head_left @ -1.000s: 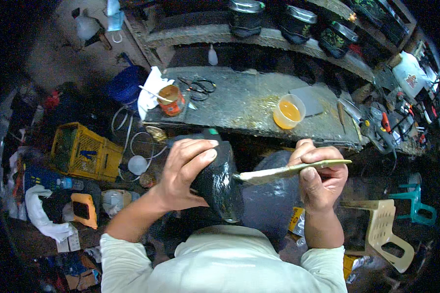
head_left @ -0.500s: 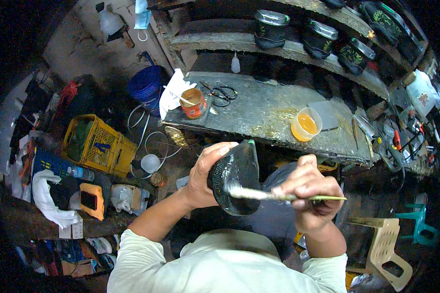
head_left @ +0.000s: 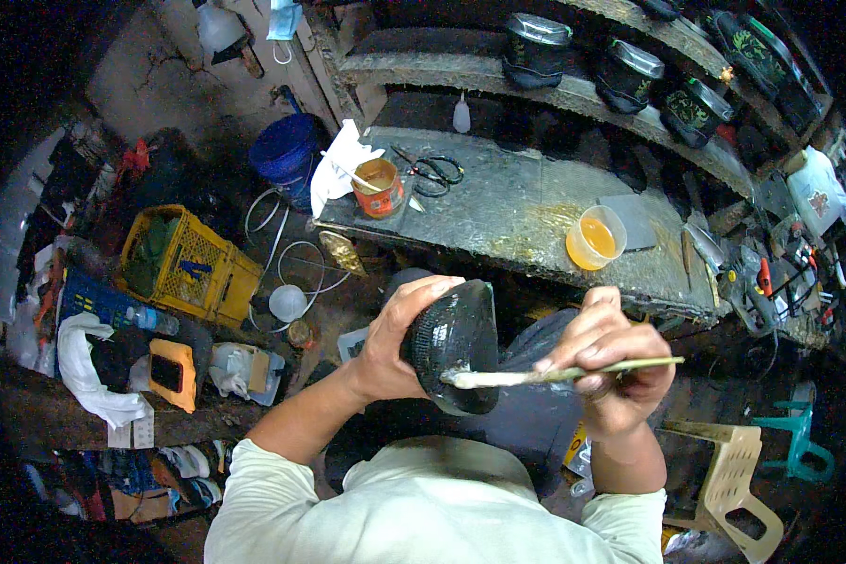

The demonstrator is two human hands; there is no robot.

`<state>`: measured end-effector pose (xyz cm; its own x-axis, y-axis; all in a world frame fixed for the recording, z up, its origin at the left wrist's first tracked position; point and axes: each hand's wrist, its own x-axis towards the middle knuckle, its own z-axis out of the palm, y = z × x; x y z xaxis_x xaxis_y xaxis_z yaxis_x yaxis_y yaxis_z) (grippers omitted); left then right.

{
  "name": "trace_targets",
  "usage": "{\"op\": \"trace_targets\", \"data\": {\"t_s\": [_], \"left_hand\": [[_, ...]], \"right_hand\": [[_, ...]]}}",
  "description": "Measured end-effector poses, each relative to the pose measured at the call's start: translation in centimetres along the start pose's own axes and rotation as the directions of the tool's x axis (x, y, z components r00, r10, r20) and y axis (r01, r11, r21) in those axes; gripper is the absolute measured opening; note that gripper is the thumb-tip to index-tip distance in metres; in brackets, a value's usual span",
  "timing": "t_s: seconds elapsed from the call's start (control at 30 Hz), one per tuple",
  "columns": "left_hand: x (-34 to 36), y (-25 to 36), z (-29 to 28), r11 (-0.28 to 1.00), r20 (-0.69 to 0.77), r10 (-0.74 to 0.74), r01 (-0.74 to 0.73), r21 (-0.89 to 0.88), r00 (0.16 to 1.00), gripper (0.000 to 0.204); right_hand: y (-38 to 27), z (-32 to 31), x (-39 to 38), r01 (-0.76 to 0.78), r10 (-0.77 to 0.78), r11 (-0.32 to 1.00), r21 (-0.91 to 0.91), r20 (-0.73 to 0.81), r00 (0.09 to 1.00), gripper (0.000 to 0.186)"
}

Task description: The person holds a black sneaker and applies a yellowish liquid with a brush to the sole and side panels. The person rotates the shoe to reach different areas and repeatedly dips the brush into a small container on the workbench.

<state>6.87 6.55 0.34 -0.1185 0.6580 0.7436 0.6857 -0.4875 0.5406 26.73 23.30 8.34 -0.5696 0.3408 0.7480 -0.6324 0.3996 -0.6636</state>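
Observation:
In my left hand [head_left: 392,340] is a black shoe sole [head_left: 468,334] with a ridged edge, its glossy wet-looking face tilted toward the right. The fingers wrap round its left side. My right hand [head_left: 618,362] pinches a slim brush [head_left: 498,379] by its yellowish handle, which points off to the right. The brush's pale tip touches the lower part of the sole, where a whitish smear shows. Both hands are held above my lap, in front of the workbench.
On the dark workbench [head_left: 498,202] stand a red tin [head_left: 379,193] with a stick in it, scissors [head_left: 432,174] and a tub of orange liquid [head_left: 594,240]. Covered black shoes [head_left: 536,52] line the shelves. Yellow crates [head_left: 193,268] are left, a beige chair [head_left: 724,470] right.
The brush tip has moved down along the sole, and my right hand has shifted slightly right and down. The sole has turned a little in my left hand.

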Motion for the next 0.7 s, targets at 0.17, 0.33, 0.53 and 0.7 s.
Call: {"op": "trace_targets", "data": {"t_s": [0.17, 0.33, 0.53, 0.7], "left_hand": [[-0.4, 0.2, 0.5, 0.996, 0.022, -0.034, 0.036, -0.081, 0.999, 0.12], [-1.2, 0.4, 0.8, 0.98, 0.019, -0.142, 0.143, -0.141, 0.99, 0.125], [-1.9, 0.9, 1.1, 0.936, 0.016, -0.297, 0.294, -0.191, 0.955, 0.132], [-1.7, 1.2, 0.8, 0.937, 0.043, -0.301, 0.304, -0.169, 0.952, 0.135]], "right_hand": [[1.1, 0.0, 0.7, -0.052, 0.048, 0.998, -0.035, -0.098, 0.994, 0.018], [1.4, -0.3, 1.3, 0.058, -0.056, 0.996, -0.063, 0.043, 0.998, 0.016], [1.1, -0.5, 1.6, 0.058, -0.044, 0.993, -0.105, 0.135, 0.99, 0.022], [1.0, -0.4, 1.7, 0.054, -0.039, 0.991, -0.118, 0.129, 0.991, 0.022]]}}
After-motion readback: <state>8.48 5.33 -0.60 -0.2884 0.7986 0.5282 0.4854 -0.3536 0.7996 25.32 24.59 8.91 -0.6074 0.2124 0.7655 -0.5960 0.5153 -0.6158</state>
